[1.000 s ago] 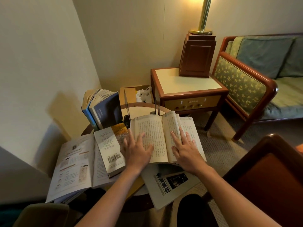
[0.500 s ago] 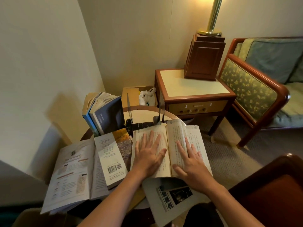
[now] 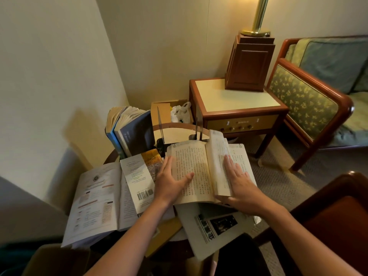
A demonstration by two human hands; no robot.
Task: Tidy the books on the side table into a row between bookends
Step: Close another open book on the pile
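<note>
Books are mostly loose on the round tabletop point(image 3: 179, 134), not in a row. Head view, the only one: open book point(image 3: 194, 172) with yellowed pages lies face up at the middle, its near part over a magazine point(image 3: 215, 230) that overhangs the near edge. Left hand point(image 3: 170, 182) is at the book's left edge, fingers straight along it, thumb spread onto the left page. Right hand point(image 3: 239, 182) lies flat on the right page, fingers straight and close together. Change from a second ago: both hands lay spread flat on the pages, now the left has slid out to the edge and a block of pages stands up along the spine, so I judge the book is starting to be closed, first step before it can stand. A thin bookend point(image 3: 160, 124) stands upright behind the book, more bookends point(image 3: 198, 130) to its right, with bare tabletop between them. Upright books point(image 3: 131, 132) lean at back left, outside that gap. Paperback point(image 3: 139, 182), barcode up, lies left of the left hand, touching an open booklet point(image 3: 95, 198) further left. Task looks early: nothing sits between the bookends yet. Beyond are a cardboard box point(image 3: 163, 110), a square lamp table point(image 3: 235, 96) and an armchair point(image 3: 310, 100).
</note>
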